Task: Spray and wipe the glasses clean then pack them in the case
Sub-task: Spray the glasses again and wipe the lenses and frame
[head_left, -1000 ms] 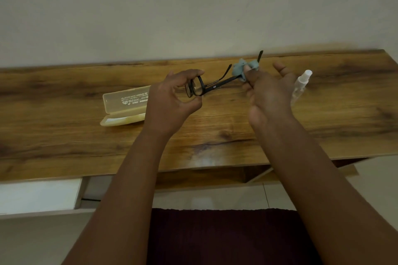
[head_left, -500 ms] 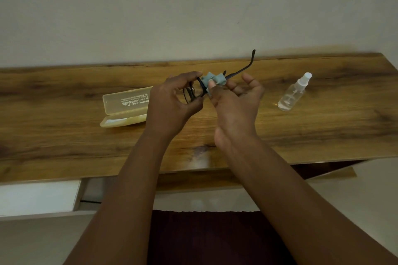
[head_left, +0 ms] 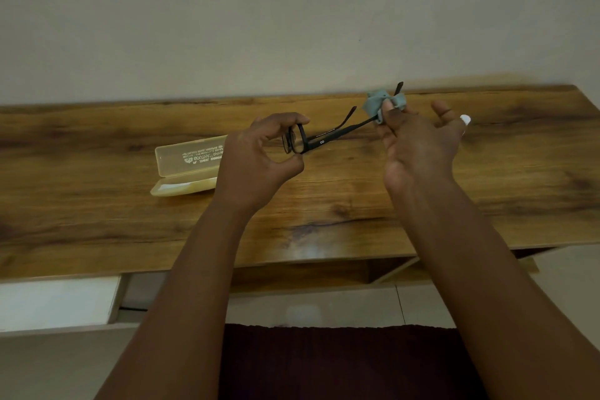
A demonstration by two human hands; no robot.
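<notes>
My left hand (head_left: pixel 259 156) grips the front frame of the black glasses (head_left: pixel 319 140), held above the wooden table (head_left: pixel 97 204) with both temple arms open and pointing away to the right. My right hand (head_left: pixel 418 146) pinches a small grey-blue cloth (head_left: pixel 378 104) around the far end of one temple arm. The open, pale yellow case (head_left: pixel 185 169) lies on the table left of my left hand. Only the white cap of the spray bottle (head_left: pixel 465 120) shows behind my right hand.
The table backs onto a plain wall (head_left: pixel 292 26). A white drawer front (head_left: pixel 55 302) sits below the table's front edge at the left. A dark red mat (head_left: pixel 324 364) lies on the floor near me.
My right hand slid the cloth from near the hinge out to the tip of the temple arm, moving right and covering most of the spray bottle. My left hand stayed put.
</notes>
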